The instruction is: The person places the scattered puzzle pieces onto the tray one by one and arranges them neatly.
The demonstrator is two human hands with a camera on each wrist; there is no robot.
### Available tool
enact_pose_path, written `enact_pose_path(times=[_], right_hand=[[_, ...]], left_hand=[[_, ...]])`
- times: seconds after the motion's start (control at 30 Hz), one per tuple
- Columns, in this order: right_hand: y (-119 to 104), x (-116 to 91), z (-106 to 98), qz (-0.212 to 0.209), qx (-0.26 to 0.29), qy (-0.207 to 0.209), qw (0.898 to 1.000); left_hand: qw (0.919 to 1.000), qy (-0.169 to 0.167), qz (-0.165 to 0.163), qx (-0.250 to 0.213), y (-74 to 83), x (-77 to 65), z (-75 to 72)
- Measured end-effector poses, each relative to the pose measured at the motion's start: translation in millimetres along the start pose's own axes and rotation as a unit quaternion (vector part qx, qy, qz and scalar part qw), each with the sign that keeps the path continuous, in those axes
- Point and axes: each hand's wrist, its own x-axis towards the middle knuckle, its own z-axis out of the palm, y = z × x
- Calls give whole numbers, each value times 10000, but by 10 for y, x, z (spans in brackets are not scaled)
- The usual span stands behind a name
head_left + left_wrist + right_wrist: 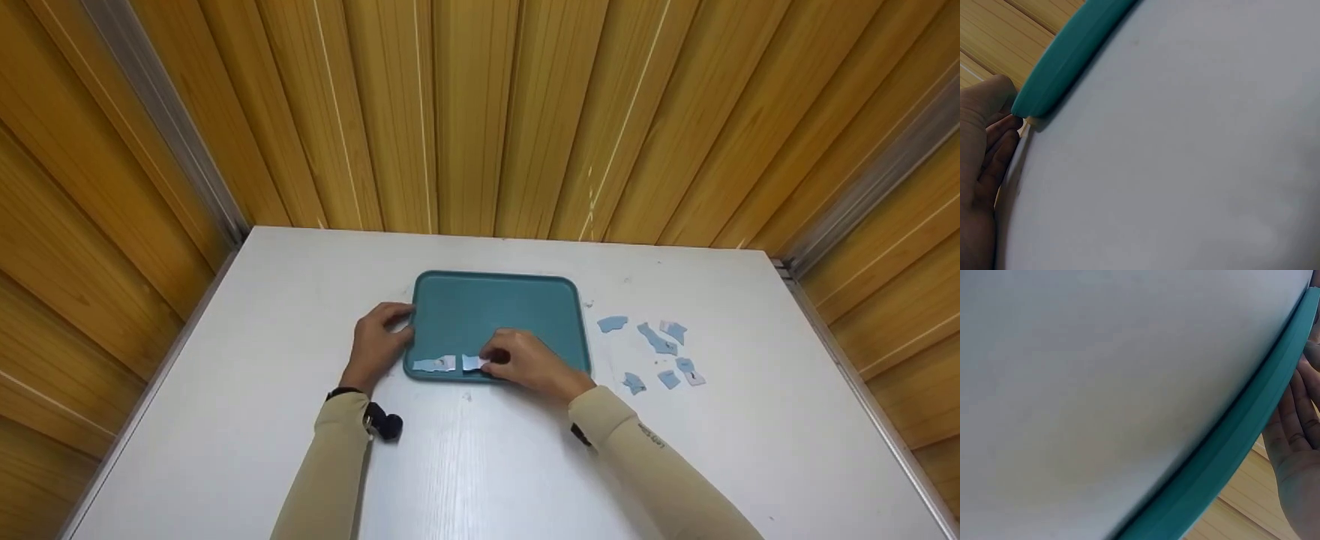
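Observation:
A teal tray [495, 307] lies on the white table. My left hand [375, 341] rests against its left edge, thumb and fingertips touching the rim; in the left wrist view, that hand [982, 163] is beside the tray's corner. Over the tray's near side, my right hand [529, 361] pinches the right end of a light-blue and white irregular paper piece [471, 363] between thumb and fingers. Left of it, a strip of similar pieces [435, 364] lies along the tray's near edge, a narrow gap between them. The right wrist view shows the right hand [1297, 422] behind the tray's rim; the paper is hidden there.
Several loose light-blue paper pieces lie right of the tray, among them a curved one [613, 323], a long one [657, 340] and a small one [669, 379]. Wood-patterned panels [480, 120] wall the table at the back and sides.

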Motion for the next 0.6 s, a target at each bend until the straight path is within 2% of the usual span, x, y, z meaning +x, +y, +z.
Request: enact_pose_path(times=[0.6], right_hand=[[0,45,41,-142,-381,32,9992]], left_hand=[[9999,-5,-5,-138,9,-8,-1]])
